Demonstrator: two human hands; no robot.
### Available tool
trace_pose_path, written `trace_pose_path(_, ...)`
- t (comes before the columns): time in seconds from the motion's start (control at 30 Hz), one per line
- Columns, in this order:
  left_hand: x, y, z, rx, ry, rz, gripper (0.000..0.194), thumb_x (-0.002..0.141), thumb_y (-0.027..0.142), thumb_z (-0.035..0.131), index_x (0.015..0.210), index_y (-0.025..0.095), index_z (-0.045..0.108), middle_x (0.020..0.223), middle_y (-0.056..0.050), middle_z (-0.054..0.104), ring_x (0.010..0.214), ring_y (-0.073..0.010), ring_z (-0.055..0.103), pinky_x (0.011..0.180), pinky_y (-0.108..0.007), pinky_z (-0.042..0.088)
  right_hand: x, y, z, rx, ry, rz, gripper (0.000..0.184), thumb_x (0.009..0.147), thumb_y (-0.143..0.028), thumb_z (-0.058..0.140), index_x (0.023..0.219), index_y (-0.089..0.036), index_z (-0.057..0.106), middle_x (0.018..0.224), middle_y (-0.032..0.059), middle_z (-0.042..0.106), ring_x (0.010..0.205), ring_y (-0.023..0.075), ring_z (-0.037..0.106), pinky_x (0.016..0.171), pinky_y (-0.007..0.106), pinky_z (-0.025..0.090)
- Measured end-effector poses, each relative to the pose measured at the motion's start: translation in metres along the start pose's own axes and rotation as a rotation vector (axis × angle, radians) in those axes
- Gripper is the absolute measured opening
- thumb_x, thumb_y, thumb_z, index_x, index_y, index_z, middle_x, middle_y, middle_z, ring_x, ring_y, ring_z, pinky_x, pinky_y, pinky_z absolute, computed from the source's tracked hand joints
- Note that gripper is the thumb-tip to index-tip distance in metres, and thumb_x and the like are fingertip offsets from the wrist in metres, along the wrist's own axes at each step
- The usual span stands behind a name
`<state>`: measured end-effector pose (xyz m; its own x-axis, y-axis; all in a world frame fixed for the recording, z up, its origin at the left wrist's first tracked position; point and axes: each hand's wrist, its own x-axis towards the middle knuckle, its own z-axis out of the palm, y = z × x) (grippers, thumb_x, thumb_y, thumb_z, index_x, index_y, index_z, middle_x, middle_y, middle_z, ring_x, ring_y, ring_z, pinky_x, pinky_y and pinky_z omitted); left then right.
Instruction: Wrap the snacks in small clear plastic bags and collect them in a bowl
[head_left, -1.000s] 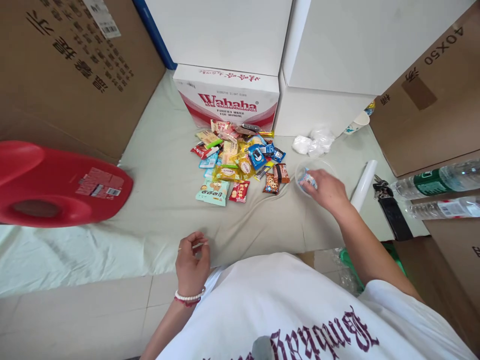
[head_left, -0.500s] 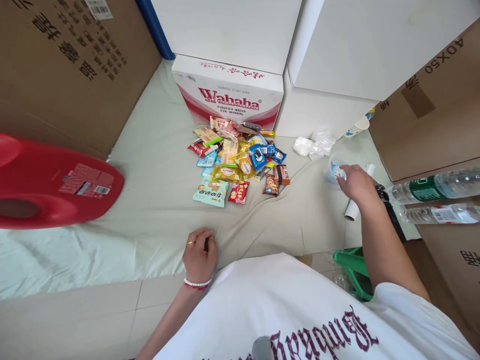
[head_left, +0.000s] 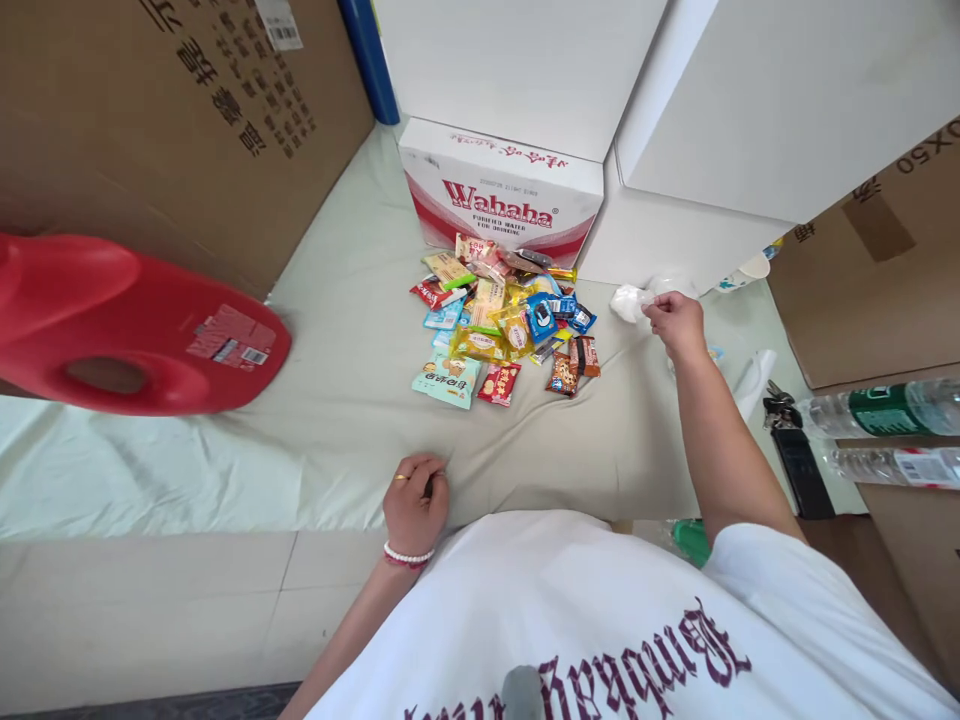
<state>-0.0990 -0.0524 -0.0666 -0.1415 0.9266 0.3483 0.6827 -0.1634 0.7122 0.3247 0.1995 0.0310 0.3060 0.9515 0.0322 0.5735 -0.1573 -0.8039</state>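
Left hand [head_left: 416, 505]: fingers curled together, resting on the pale green cloth-covered bench [head_left: 337, 320] near its front edge.
Brown packets: 2 small shiny brown wrapped packets [head_left: 561, 375], at the heap's right front.
Snack heap: small glossy multicoloured packets [head_left: 514, 330], mid-bench.
Right hand [head_left: 677, 325]: fingertips clamped on a crumpled white plastic bundle [head_left: 628, 302].
Bundle: right of the heap, before the plain white box [head_left: 660, 225].
Carton: red-and-white cardboard Wahaha carton [head_left: 502, 205], behind the heap.
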Motion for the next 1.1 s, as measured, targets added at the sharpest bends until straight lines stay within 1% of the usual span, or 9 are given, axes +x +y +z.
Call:
trace_pose_path(0.17, 0.024, 0.039, 0.008, -0.315, -0.179, -0.075, 0.011, 0.092, 0.023, 0.06, 0.098, 0.019, 0.069, 0.088, -0.004, 0.066, 0.075, -0.0149, 0.061, 0.068, -0.027, 0.049, -0.103, 0.002, 0.015, 0.63, -0.199, 0.158, 0.038, 0.066, -0.041, 0.085, 0.087, -0.022, 0.06, 0.065, -0.0064, 0.054, 0.05, 0.0071, 0.044, 0.044, 0.02, 0.03)
trace_pose_path(0.27, 0.048, 0.076, 0.037, -0.548, -0.374, -0.178, 0.016, 0.093, 0.033, 0.061, 0.091, 0.019, 0.069, 0.087, -0.005, 0.066, 0.08, -0.0159, 0.062, 0.068, -0.027, 0.049, -0.166, 0.004, 0.038, 0.632, -0.253, 0.178, 0.033, 0.07, -0.043, 0.083, 0.089, -0.022, 0.066, 0.065, -0.0047, 0.06, 0.051, 0.0097, 0.051, 0.05, 0.023, 0.042)
trace_pose_path(0.4, 0.071, 0.107, 0.088, -0.751, -0.525, -0.41, 0.032, 0.076, 0.042, 0.079, 0.093, 0.018, 0.066, 0.09, -0.004, 0.068, 0.075, -0.0155, 0.062, 0.062, -0.026, 0.049, -0.215, 0.001, 0.058, 0.464, -0.298, 0.032, 0.02, 0.086, -0.041, 0.072, 0.095, -0.023, 0.073, 0.08, 0.0, 0.067, 0.061, 0.0131, 0.061, 0.062, 0.029, 0.05)
trace_pose_path(0.5, 0.073, 0.107, 0.109, -0.873, -0.536, -0.516, 0.033, 0.072, 0.045, 0.081, 0.078, 0.017, 0.064, 0.074, 0.0, 0.063, 0.065, -0.0132, 0.056, 0.058, -0.025, 0.046, -0.227, 0.001, 0.059, 0.412, -0.274, -0.006, 0.018, 0.089, -0.039, 0.069, 0.097, -0.023, 0.073, 0.087, 0.0019, 0.068, 0.066, 0.014, 0.063, 0.066, 0.03, 0.052)
trace_pose_path(0.63, 0.064, 0.092, 0.105, -0.953, -0.417, -0.603, 0.033, 0.069, 0.042, 0.084, 0.075, 0.018, 0.063, 0.067, 0.003, 0.061, 0.061, -0.011, 0.054, 0.062, -0.026, 0.046, -0.227, 0.015, 0.055, 0.569, -0.238, 0.166, 0.022, 0.085, -0.043, 0.072, 0.094, -0.023, 0.068, 0.075, -0.0008, 0.065, 0.066, 0.0147, 0.061, 0.068, 0.03, 0.052)
trace_pose_path(0.77, 0.055, 0.085, 0.088, -0.926, -0.404, -0.512, 0.029, 0.074, 0.042, 0.083, 0.076, 0.018, 0.067, 0.074, 0.001, 0.063, 0.069, -0.0124, 0.057, 0.07, -0.027, 0.047, -0.225, 0.028, 0.048, 0.592, -0.285, 0.211, 0.029, 0.085, -0.048, 0.069, 0.099, -0.023, 0.067, 0.084, 0.0022, 0.066, 0.076, 0.0183, 0.062, 0.066, 0.03, 0.053)
trace_pose_path(0.9, 0.048, 0.092, 0.078, -0.883, -0.441, -0.365, 0.027, 0.079, 0.043, 0.08, 0.081, 0.018, 0.071, 0.091, -0.003, 0.066, 0.084, -0.0152, 0.061, 0.079, -0.028, 0.048, -0.22, 0.02, 0.037, 0.391, -0.158, -0.012, 0.041, 0.092, -0.049, 0.061, 0.125, -0.025, 0.064, 0.111, 0.0069, 0.065, 0.083, 0.0183, 0.059, 0.071, 0.031, 0.052)
trace_pose_path(1.0, 0.044, 0.094, 0.078, -0.882, -0.491, -0.367, 0.027, 0.083, 0.044, 0.078, 0.085, 0.017, 0.072, 0.091, -0.004, 0.067, 0.084, -0.0153, 0.062, 0.08, -0.028, 0.049, -0.219, 0.01, 0.038, 0.217, -0.388, -0.203, 0.035, 0.085, -0.044, 0.071, 0.115, -0.024, 0.07, 0.107, 0.0058, 0.067, 0.075, 0.0159, 0.056, 0.068, 0.03, 0.047)
trace_pose_path(1.1, 0.039, 0.089, 0.079, -0.939, -0.474, -0.486, 0.032, 0.08, 0.047, 0.078, 0.088, 0.018, 0.07, 0.082, -0.001, 0.067, 0.077, -0.0141, 0.061, 0.079, -0.029, 0.051, -0.223, 0.009, 0.047, 0.226, -0.511, -0.147, 0.022, 0.089, -0.042, 0.066, 0.089, -0.021, 0.072, 0.079, 0.0014, 0.066, 0.067, 0.0147, 0.054, 0.065, 0.028, 0.043)
